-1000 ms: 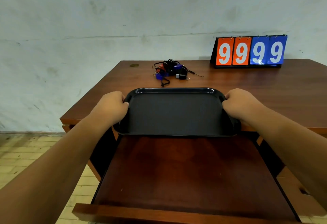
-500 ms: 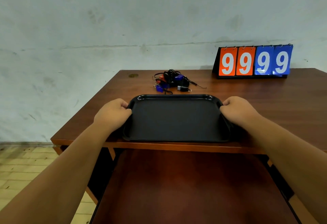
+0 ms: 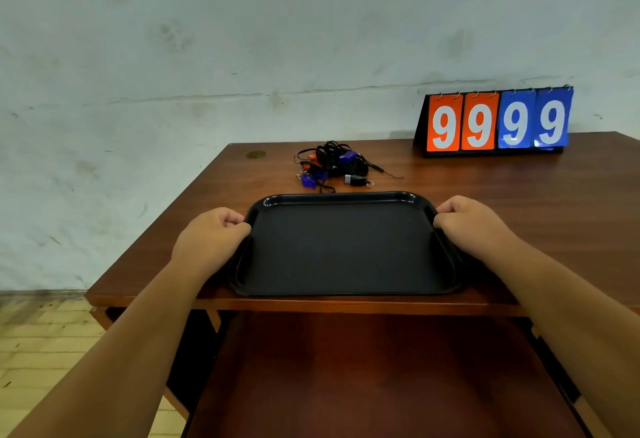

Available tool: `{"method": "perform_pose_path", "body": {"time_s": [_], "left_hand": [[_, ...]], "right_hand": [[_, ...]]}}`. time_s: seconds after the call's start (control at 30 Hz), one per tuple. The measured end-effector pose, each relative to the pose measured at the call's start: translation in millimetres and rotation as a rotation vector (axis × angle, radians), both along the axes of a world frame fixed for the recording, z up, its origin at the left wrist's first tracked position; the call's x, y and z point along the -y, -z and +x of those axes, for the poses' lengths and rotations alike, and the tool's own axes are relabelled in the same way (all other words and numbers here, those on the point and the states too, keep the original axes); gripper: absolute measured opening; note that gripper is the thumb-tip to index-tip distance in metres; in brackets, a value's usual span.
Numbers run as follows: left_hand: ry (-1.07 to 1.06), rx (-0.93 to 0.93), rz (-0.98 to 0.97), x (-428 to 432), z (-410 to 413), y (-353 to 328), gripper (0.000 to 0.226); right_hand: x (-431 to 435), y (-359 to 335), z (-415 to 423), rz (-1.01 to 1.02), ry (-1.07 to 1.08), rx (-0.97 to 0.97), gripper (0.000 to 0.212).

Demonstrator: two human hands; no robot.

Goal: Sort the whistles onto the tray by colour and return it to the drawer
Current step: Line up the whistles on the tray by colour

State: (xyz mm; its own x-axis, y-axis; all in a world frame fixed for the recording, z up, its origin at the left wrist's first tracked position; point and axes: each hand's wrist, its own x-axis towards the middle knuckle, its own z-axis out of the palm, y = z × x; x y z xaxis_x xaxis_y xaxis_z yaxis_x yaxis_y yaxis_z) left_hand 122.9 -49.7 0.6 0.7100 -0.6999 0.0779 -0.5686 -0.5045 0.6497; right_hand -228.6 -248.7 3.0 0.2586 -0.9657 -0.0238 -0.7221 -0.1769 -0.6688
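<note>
Gripping flat black plastic tray (image 3: 346, 247) at centre of frame: left hand (image 3: 211, 240) clamped on left rim, right hand (image 3: 471, 226) clamped on right rim. Lying on brown wooden table (image 3: 519, 195) near front edge. Sitting just beyond tray, upper centre: tangled pile of blue, red and black whistles (image 3: 332, 167) with black cords. Standing upper right: orange and blue flip scoreboard (image 3: 495, 122) showing 9999. Hanging open below, at bottom of frame: brown wooden drawer (image 3: 363, 385).
</note>
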Motion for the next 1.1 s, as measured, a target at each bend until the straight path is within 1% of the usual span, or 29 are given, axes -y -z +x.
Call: {"method": "perform_pose_path", "body": {"time_s": [0.1, 0.17, 0.3, 0.37, 0.43, 0.5, 0.57, 0.6, 0.7, 0.77, 0.9, 1.0, 1.1], "left_hand": [[-0.003, 0.007, 0.002, 2, 2, 1, 0.017], [0.003, -0.017, -0.002, 4, 4, 0, 0.014], [0.002, 0.045, 0.014, 17, 10, -10, 0.012], [0.008, 0.090, 0.011, 30, 12, -17, 0.023], [0.062, 0.161, 0.032, 49, 12, -28, 0.034], [0.175, 0.196, 0.044, 70, 7, -38, 0.030], [0.307, 0.210, 0.050, 94, 3, -44, 0.021], [0.358, 0.223, 0.058, 105, 1, -46, 0.020], [0.456, 0.304, 0.110, 140, 4, -43, 0.027], [0.494, 0.378, 0.177, 161, 7, -39, 0.037], [0.517, 0.455, 0.246, 190, 18, -30, 0.058], [0.542, 0.510, 0.279, 204, 24, -25, 0.059], [0.562, 0.548, 0.324, 213, 28, -22, 0.056]], "right_hand": [[7, -12, 6, 0.020, 0.005, -0.095, 0.026], [12, -22, 14, 0.029, 0.037, -0.164, 0.031], [26, -29, 35, -0.073, 0.032, -0.232, 0.027], [30, -31, 47, -0.127, -0.014, -0.218, 0.025], [33, -34, 62, -0.163, -0.089, -0.176, 0.022], [37, -36, 78, -0.181, -0.176, -0.119, 0.019], [47, -37, 96, -0.220, -0.256, -0.114, 0.027], [53, -38, 105, -0.236, -0.280, -0.125, 0.030], [67, -40, 126, -0.259, -0.309, -0.170, 0.035], [76, -38, 138, -0.255, -0.319, -0.206, 0.037], [93, -26, 155, -0.237, -0.321, -0.261, 0.038], [101, -20, 162, -0.244, -0.328, -0.290, 0.039], [107, -14, 169, -0.264, -0.336, -0.313, 0.036]]}}
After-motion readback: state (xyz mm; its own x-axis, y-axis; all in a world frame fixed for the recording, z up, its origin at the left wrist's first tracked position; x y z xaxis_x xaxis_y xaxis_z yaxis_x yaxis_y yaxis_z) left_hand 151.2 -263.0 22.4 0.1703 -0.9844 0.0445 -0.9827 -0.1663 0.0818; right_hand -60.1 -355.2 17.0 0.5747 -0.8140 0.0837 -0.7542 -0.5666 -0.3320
